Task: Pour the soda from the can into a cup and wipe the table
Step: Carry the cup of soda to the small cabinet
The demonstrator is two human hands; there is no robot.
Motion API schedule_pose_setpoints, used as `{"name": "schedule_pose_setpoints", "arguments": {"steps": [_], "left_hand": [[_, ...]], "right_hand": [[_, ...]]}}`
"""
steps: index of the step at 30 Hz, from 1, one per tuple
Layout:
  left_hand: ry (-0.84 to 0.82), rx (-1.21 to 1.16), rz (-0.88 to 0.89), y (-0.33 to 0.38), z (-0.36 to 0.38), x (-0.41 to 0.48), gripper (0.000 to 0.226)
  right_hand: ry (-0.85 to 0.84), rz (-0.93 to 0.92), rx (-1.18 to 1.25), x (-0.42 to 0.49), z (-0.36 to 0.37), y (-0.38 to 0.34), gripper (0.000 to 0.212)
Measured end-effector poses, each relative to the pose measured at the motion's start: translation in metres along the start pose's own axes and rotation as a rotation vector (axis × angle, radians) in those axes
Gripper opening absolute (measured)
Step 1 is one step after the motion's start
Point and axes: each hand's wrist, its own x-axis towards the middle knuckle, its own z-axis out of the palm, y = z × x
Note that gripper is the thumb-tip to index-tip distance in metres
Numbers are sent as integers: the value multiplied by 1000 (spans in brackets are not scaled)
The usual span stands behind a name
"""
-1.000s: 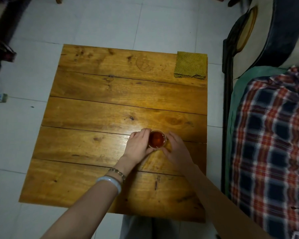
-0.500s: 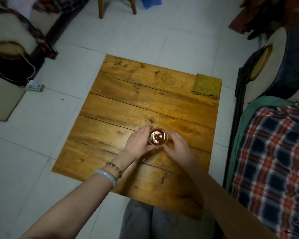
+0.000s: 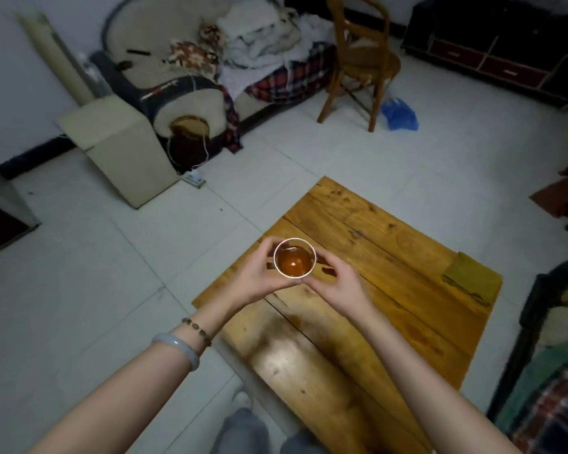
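Observation:
A clear cup (image 3: 294, 257) filled with amber-brown soda is held up above the left side of the wooden table (image 3: 374, 316). My left hand (image 3: 254, 276) wraps its left side and my right hand (image 3: 336, 283) wraps its right side, so both grip it. A folded yellow-green cloth (image 3: 471, 278) lies on the table's far right corner. No soda can is in view.
A wooden chair (image 3: 361, 60) and a blue plastic bag (image 3: 400, 115) stand on the tiled floor beyond the table. A sofa heaped with clothes (image 3: 230, 67) and a cardboard box (image 3: 118, 149) are at the far left. A plaid-covered seat (image 3: 551, 404) borders the table's right.
Both hands have lifted the cup off the table and brought it closer to the camera. My view has swung up and left, showing much more of the room.

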Motion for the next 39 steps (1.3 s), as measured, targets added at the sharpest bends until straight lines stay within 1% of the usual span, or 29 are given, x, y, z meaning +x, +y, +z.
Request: {"name": "schedule_pose_setpoints", "arguments": {"steps": [3,5,6,9,11,13,15,20,25,32,39], "left_hand": [[108,-33,-21,-2,-52,-16,64],[173,-24,-38,-7,-88,-27,63],[202,-17,-49,-11,-106,-33,64],[291,-16,-85,-30,-162,-53,63],[339,-22,-108,-46,-201,-67,62],[377,-10,-121,-63,-243,-82,61],[401,21,-131,-81,-284,-96,59],[468,62,-174,-125,-378,-131,62],[535,67,-227,-161,-447,-160,64],[625,22,-297,-206,-513,-169,65],[695,-36,-334,-255,-583,-136,65]], "right_hand": [[-69,-64,-19,19,25,-34,59],[-92,-46,-29,33,48,-53,62],[-116,-4,-1,40,62,-65,61],[-291,159,209,62,109,-104,52],[-407,232,337,76,144,-131,51],[-494,273,422,89,182,-158,51],[-557,289,474,101,221,-185,56],[-635,267,487,130,318,-240,54],[-724,261,488,151,394,-287,52],[-830,269,462,195,466,-328,51],[-902,274,428,283,532,-355,51]]}}
